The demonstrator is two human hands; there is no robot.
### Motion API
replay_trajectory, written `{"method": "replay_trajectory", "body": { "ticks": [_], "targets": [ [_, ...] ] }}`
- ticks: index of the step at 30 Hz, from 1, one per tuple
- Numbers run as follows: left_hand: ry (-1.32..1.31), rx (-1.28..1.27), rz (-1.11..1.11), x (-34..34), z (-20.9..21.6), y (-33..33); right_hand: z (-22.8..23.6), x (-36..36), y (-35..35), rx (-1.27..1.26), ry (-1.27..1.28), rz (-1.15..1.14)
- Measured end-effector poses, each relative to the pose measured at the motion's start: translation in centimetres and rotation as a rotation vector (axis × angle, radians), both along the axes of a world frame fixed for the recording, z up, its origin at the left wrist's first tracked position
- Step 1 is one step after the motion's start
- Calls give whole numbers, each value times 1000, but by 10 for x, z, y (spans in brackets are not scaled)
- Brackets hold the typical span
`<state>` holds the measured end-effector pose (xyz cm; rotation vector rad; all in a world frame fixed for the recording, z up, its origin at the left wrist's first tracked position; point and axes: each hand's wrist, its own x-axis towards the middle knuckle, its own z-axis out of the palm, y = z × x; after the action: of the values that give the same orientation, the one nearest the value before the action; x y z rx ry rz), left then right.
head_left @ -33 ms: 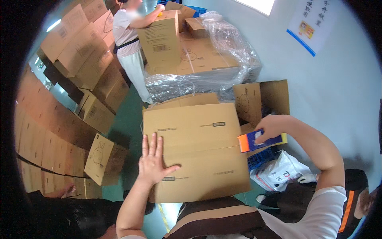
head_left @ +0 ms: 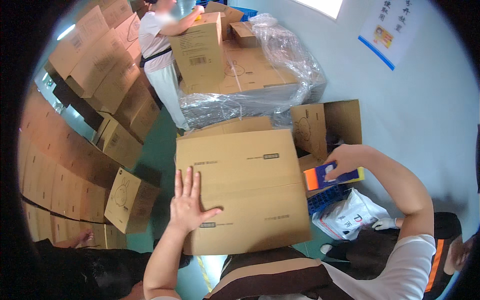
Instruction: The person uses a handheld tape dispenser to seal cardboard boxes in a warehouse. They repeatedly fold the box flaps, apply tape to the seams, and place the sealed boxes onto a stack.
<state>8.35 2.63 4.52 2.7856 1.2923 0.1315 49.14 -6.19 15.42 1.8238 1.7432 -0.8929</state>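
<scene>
Carton is smooth, matt cardboard. Clear film is glossy, crinkled plastic; white sack looks creased, slightly shiny.

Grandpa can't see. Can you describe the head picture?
A person's left hand lies flat on a cardboard box while the right hand holds a blue-and-orange object beside it. Behind, another person stands by plastic-wrapped boxes.

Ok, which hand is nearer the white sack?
Right. The right hand, gripping a blue item, is above the white sack in the picture; the left hand lies on the cardboard box, farther left.
</scene>
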Motion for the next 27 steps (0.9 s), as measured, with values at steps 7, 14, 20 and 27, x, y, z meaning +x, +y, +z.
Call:
{"method": "replay_trajectory", "body": {
  "ticks": [7, 14, 20, 27],
  "targets": [
    [43, 4, -5, 0, 1, 2, -26, 63, -42, 0, -86, -72],
    [71, 48, -19, 3, 4, -2, -91, -35, 0, 114, -166, 124],
    [32, 17, -39, 2, -2, 1, -103, -61, 17, 16, -288, 80],
    [-182, 8, 61, -12, -18, 9, -94, -61, 40, -207, -262, 48]
  ]
}}
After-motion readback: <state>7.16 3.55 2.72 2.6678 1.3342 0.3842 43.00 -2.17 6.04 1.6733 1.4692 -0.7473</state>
